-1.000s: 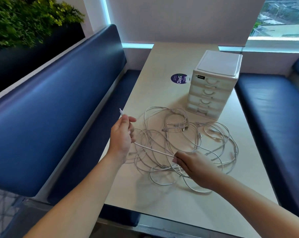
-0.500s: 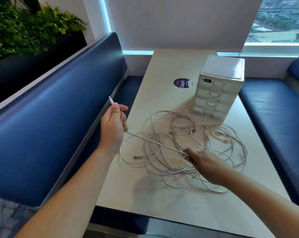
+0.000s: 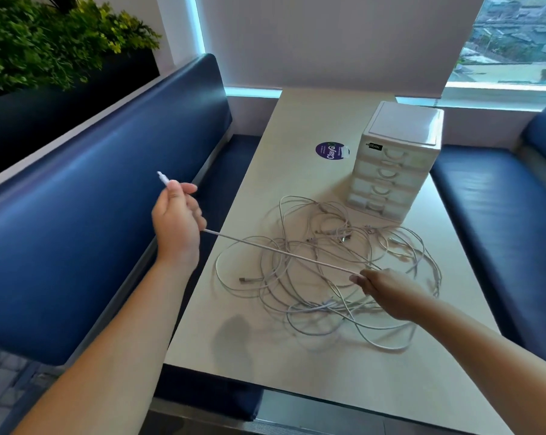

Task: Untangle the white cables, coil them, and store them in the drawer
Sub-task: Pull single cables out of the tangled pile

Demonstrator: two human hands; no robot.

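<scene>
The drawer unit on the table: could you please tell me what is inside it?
The drawer unit has every drawer shut; its cloudy fronts hide whatever is inside.

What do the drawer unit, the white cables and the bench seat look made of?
Drawer unit: apparently off-white moulded plastic, semi-gloss; its lid reflects window light. White cables: probably matt plastic or rubber sheathing; they lie in limp loops. Bench seat: likely blue vinyl or leather, judging by its smooth sheen.
</scene>
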